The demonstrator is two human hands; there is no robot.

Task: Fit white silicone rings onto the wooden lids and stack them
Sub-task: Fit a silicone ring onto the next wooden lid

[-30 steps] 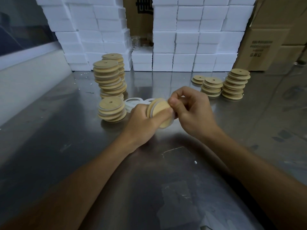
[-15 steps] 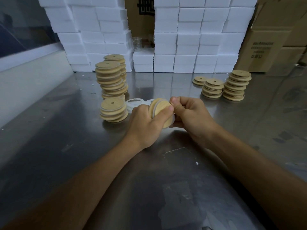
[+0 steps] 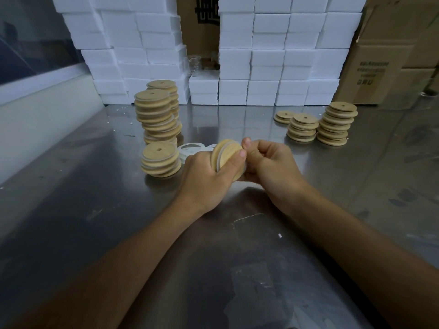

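Left hand (image 3: 204, 179) grips a wooden lid (image 3: 226, 159) on edge; right hand (image 3: 270, 165) pinches the white silicone ring (image 3: 244, 167) at its rim.

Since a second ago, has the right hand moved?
Yes. The right hand has dropped lower beside the wooden lid, judged against the short lid stack.

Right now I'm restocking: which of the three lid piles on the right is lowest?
The far-left pile, about two lids; the middle pile and right pile stand taller.
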